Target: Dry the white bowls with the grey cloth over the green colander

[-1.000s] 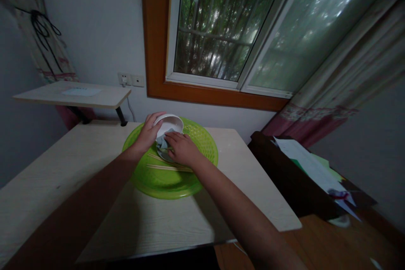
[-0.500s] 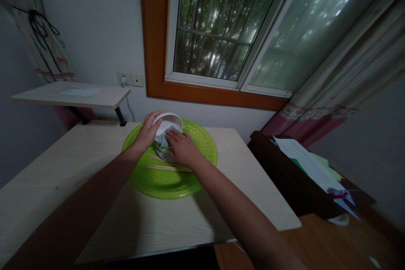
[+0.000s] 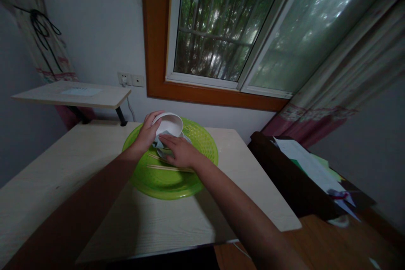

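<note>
Lime-green plastic edges your working space: the round basket (image 3: 177, 192) sits on the pale wooden table (image 3: 247, 194), its far rim close to the wall. You have bare tabletop on both sides of it and between it and the near edge; the raised shelf (image 3: 72, 95) stands off to your left, well apart from your hands.

The white bowl (image 3: 173, 123) is above the far part of the basket, tilted with its opening towards you. Your left hand (image 3: 147, 133) grips its left rim, fingers curled around the wall. Your right hand (image 3: 180, 148) lies palm down over the greyish cloth (image 3: 158, 143) at the bowl's near rim, fingers close together; you cannot tell whether they pinch the cloth or only press it. Chopsticks (image 3: 163, 168) lie in the basket just nearer to you. Both your forearms reach forward, converging on the bowl.
</note>
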